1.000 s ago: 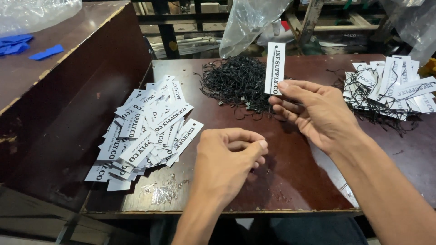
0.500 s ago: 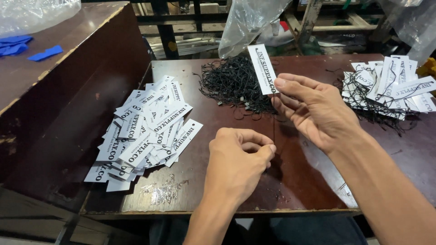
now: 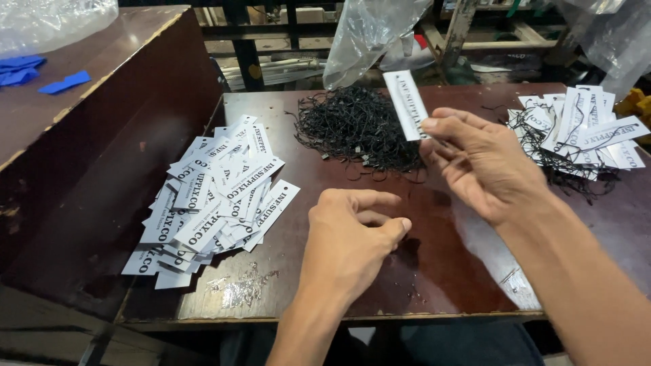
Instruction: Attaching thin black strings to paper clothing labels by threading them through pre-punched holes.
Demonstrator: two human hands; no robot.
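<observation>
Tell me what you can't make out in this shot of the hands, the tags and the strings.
Head view only:
- Left hand: fingertips pinched together; whether a string sits in that grip is too small to tell.
- Right hand: its fingers cover the lower end of the tag, so any hole there is hidden.
- Right tag pile: cut off by the frame's right edge.
- String heap: strands too tangled to tell apart.
- Left tag pile: lower tags hidden by upper ones.

String heap (image 3: 356, 129) between two tag piles (image 3: 210, 196), apparently.
</observation>
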